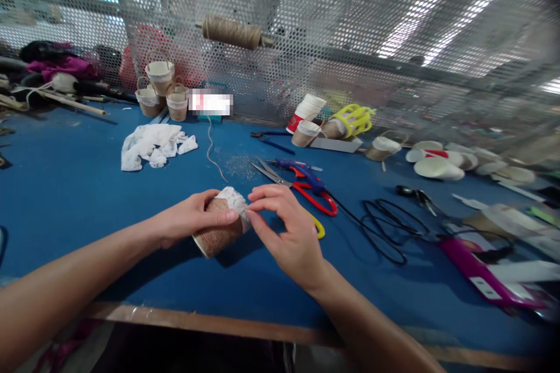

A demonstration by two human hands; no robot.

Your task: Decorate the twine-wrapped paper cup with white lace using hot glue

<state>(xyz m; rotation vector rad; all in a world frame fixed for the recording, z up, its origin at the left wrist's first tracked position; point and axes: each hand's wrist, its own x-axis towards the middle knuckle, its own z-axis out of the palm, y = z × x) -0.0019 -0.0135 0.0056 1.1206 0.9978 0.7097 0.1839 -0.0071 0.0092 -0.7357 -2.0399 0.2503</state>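
A small cup wrapped in brown twine [217,234] is tilted on its side above the blue table, with white lace [233,198] around one end. My left hand [199,218] is closed round the cup, its thumb pressing near the lace's edge. At the lace end, my right hand [284,221] pinches the lace border between thumb and fingertips. Just beyond that hand lie scissors [301,186] with red and yellow handles and a blue glue gun [308,178]. Crumpled white lace pieces [153,144] rest farther back on the left.
Small twine baskets [160,78] are stacked at the back left. A twine spool [231,32] hangs on the perforated metal screen. Pliers [275,141], stacked paper cups [306,112] and a yellow plastic holder [355,120] stand behind. Black cable [376,233] runs right toward a purple power strip [485,277].
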